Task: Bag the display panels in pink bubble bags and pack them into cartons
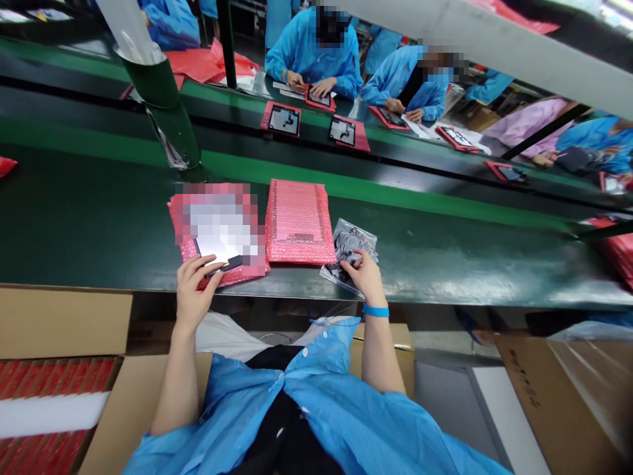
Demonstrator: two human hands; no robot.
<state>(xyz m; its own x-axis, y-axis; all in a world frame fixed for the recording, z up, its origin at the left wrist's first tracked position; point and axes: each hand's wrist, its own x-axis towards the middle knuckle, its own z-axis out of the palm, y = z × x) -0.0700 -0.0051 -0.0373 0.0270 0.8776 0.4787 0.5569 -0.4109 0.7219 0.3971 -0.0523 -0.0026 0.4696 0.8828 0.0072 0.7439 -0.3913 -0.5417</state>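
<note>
A flat display panel (220,245), partly blurred out, lies on red bubble wrap (188,251) at the left. My left hand (195,287) is at its lower edge, thumb and fingertips drawn close together over a dark strip with a yellow spot. To the right, a pile of thin grey and black pieces (346,247) rests on a clear plastic bag (364,235). My right hand (364,272) is over this pile, thumb and index finger bent together on it; what lies between them is too small to make out. Between my hands sits a red bubble-wrap pouch (299,218).
A green worktop (445,257) runs across, with a wrapped post (171,125) at the left. Beyond it, co-workers in blue handle panels; two panels (284,121) lie on red wrap. Cardboard boxes (64,323) stand below, left and right. More red packets (613,247) lie far right.
</note>
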